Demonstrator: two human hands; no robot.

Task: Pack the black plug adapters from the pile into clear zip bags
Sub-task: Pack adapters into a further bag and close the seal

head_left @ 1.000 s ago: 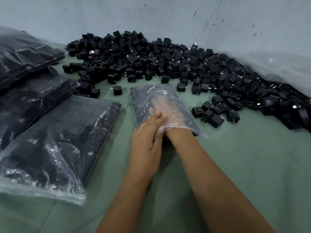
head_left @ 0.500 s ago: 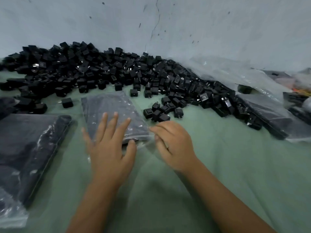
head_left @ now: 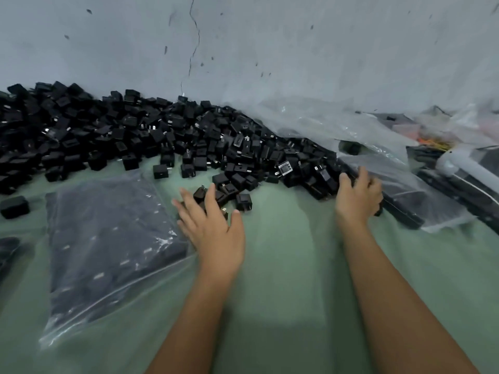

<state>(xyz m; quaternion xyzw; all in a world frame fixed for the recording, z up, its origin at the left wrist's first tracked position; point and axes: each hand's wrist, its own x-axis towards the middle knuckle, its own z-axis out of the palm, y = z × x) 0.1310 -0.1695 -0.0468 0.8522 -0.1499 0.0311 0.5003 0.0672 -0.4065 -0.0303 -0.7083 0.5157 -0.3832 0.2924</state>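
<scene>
A long pile of black plug adapters (head_left: 140,136) runs along the wall on the green cloth. A filled clear zip bag (head_left: 108,238) lies flat at the left. My left hand (head_left: 213,230) hovers beside its right edge with fingers spread and straight, over a few loose adapters (head_left: 243,202), holding nothing. My right hand (head_left: 359,197) is at the right end of the pile, fingers curled over the left end of a flat clear bag (head_left: 410,203) with dark contents; motion blur hides the exact hold.
Crumpled clear plastic sheeting (head_left: 324,122) lies against the wall behind the right bag. More dark packs and a white object (head_left: 453,163) sit at the far right. A stray adapter (head_left: 14,206) lies at the left edge. Green cloth (head_left: 291,260) stretches between my forearms.
My view swung right. My left hand lifted off the filled bag and moved right toward loose adapters. My right hand left the bag's mouth and reached to the clear bag at the right.
</scene>
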